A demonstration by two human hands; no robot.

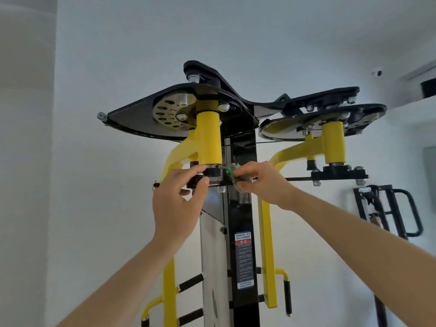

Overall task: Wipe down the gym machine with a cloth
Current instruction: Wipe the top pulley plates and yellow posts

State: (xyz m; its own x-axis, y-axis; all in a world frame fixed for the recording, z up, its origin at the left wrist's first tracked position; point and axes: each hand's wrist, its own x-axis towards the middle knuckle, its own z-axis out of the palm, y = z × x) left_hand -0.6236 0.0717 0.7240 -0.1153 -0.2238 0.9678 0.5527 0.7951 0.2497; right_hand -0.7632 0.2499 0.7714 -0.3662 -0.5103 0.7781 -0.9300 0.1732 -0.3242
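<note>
Both arms reached up to the top of the gym machine (241,147), a black column with yellow arms standing against a white wall. The right hand (262,182) had its fingers curled round a small bunched cloth (232,174), greenish-grey, and pressed it against the right side of a black collar (213,177) at the foot of a yellow tube (208,138). The left hand (175,199) gripped the left end of that same collar, fingers over the top and thumb underneath. Directly above the tube sat a broad black plate (132,119) carrying a metal disc (168,112) with holes and numbers. A matching tube and plate stood to the right, untouched by either hand. Lower on the column a printed label (244,260) was stuck, and a long yellow bar (267,256) hung just beside it. A black rack (389,208) leaned against the wall to the far right, well apart from the hands.
</note>
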